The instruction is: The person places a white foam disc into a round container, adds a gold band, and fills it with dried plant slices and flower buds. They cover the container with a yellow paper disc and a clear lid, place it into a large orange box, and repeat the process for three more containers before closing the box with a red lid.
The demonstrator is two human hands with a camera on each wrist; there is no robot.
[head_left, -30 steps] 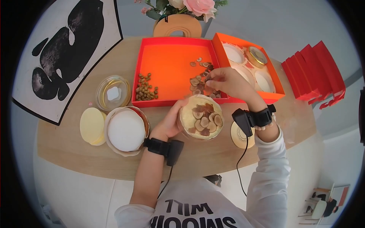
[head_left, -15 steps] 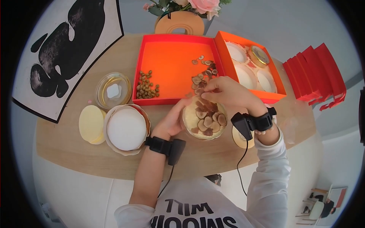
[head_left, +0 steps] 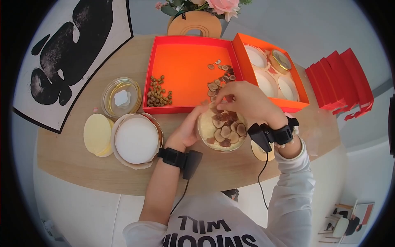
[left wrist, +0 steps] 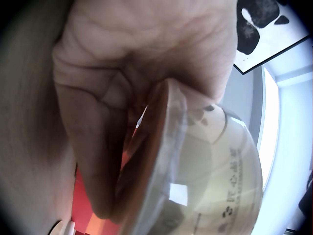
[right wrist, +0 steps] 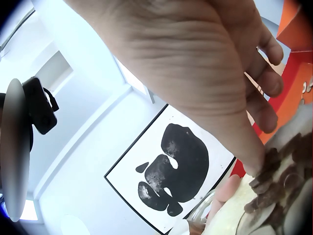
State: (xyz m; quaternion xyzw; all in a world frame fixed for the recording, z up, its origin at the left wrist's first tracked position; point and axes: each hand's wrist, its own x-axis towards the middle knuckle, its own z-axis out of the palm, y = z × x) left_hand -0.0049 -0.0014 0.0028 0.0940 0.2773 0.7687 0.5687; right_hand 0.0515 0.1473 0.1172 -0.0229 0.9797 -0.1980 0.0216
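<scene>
My left hand (head_left: 190,129) grips the side of a round clear tub (head_left: 205,145). Printed characters run along the tub's wall in the left wrist view (left wrist: 230,186). Inside the tub, thin brown slices (head_left: 225,131) overlap on a pale yellow disc (head_left: 212,140). Over its far rim, my right hand (head_left: 249,102) pinches a dark brown slice between thumb and bent fingers, the slice mostly hidden. In the right wrist view, the thumb tip touches dark slices (right wrist: 288,183). Loose brown slices (head_left: 216,85) lie beyond the tub in a shallow orange box tray (head_left: 185,61).
Greenish-brown lumps (head_left: 158,96) fill the tray's near left corner. On the left are a clear lid (head_left: 113,106), pale yellow discs (head_left: 97,133) and a paper-lined container (head_left: 136,140). An orange box (head_left: 302,80) with round wells holds a gold-lidded jar (head_left: 280,61). Red bags (head_left: 337,78) stand far right.
My right hand has moved from the loose slices in the tray to the tub, reaching its far rim. The left hand keeps hold of the tub, which has shifted slightly right.
</scene>
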